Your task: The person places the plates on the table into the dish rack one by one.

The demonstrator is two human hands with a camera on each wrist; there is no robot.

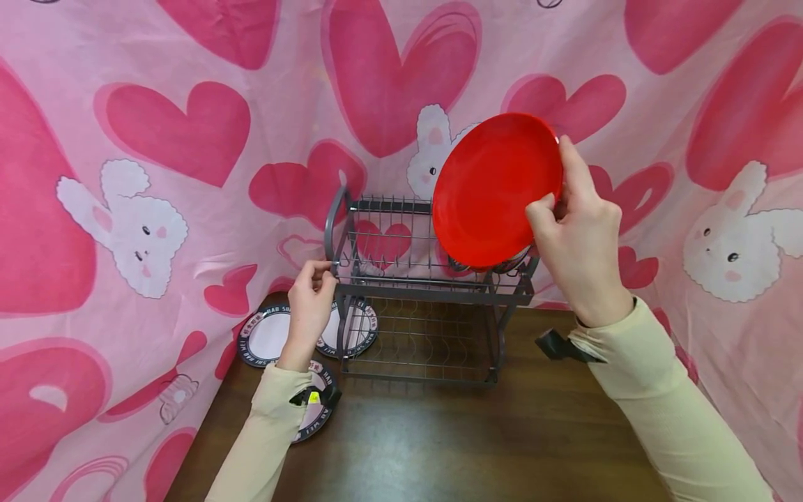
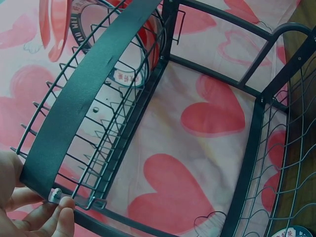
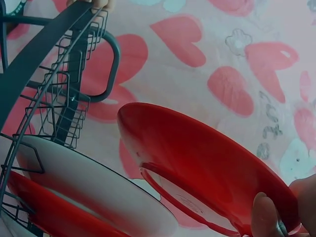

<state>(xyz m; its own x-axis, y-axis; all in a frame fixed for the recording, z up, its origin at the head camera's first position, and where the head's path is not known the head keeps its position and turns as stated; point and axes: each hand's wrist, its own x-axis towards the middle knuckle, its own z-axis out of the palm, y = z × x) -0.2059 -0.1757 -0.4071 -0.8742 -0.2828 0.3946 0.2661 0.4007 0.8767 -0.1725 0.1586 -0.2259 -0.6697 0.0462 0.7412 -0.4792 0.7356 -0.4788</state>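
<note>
My right hand (image 1: 580, 244) pinches the rim of a red plate (image 1: 495, 192), thumb on its inner face. The plate is tilted in the air in front of the upper right part of a dark two-tier dish rack (image 1: 433, 295). At the rack's left front corner, my left hand (image 1: 310, 300) grips the upper tier; in the left wrist view its fingertips (image 2: 66, 212) are at the end of the flat front bar. A white plate (image 3: 98, 182) and another red plate (image 3: 54, 207) stand in the rack in the right wrist view, apart from the held plate.
Three round plates with dark lettered rims (image 1: 251, 345) lie at the left of the brown wooden table (image 1: 439, 446), one partly under my left wrist. Behind and beside the table hangs pink cloth (image 1: 288, 104) printed with hearts and rabbits. The rack's lower wire tier (image 1: 420, 378) stands near the table's back.
</note>
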